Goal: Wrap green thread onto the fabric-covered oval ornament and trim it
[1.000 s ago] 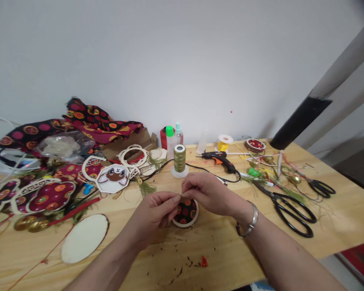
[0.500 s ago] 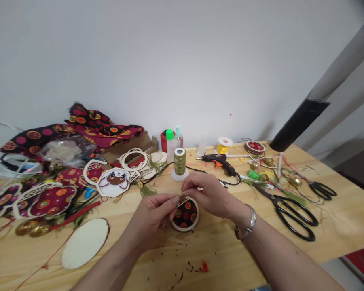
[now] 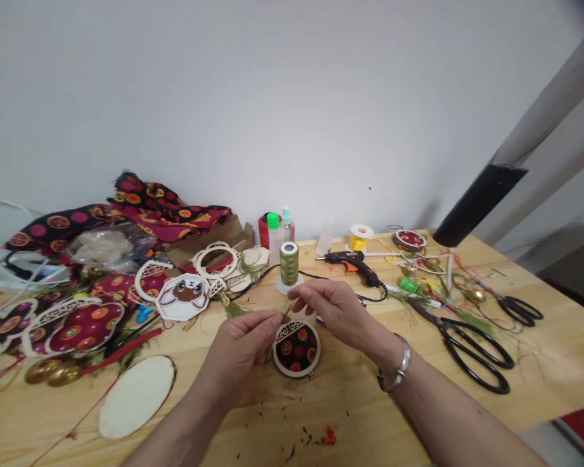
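My left hand (image 3: 249, 338) is closed in a pinch, with a bit of thin olive-green thread (image 3: 288, 311) at its fingertips. Close to it, my right hand (image 3: 331, 308) also pinches at this thread, its fingertips almost meeting the left ones. The fingers partly hide the thread. Just below both hands, a round pendant (image 3: 299, 353) of dark flowered fabric in a pale fretwork frame lies on the table. Behind the hands stands a spool of olive thread (image 3: 289, 264), upright on its white base.
On the right lie large black scissors (image 3: 477, 353), smaller scissors (image 3: 520, 311) and a glue gun (image 3: 353, 263). A yellow thread spool (image 3: 359, 239) stands by the wall. Patterned fabric (image 3: 160, 211) and wooden frames (image 3: 217, 259) crowd the left. A white oval (image 3: 137, 397) lies nearer.
My fingertips have lifted slightly off the pendant's top edge, and more of its fretwork shows. The right fingers have opened a little. The view has shifted slightly.
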### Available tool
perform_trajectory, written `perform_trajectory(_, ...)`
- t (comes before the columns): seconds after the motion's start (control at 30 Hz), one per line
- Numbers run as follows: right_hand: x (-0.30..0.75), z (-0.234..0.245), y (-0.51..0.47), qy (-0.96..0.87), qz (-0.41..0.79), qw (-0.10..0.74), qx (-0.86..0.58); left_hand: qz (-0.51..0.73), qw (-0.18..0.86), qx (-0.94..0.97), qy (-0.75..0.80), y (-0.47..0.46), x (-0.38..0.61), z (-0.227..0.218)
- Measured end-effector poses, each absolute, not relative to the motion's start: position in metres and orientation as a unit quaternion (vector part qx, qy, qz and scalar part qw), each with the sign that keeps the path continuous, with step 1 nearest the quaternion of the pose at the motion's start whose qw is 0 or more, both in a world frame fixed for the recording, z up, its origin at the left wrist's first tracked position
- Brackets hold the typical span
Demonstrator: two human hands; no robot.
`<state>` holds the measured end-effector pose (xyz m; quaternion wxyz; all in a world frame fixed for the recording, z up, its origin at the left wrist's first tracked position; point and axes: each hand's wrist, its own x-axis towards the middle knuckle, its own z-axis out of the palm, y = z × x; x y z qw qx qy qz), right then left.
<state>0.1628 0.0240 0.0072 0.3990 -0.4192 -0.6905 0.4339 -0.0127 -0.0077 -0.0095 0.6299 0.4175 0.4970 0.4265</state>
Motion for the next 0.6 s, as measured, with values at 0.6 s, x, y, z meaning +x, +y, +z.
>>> perform_trajectory(0.6,0.142,-0.003,0.014,-0.472,0.670,0.399,-0.412,0.466,0.601,0.420,0.495,-0.007,-0.014,-0.008)
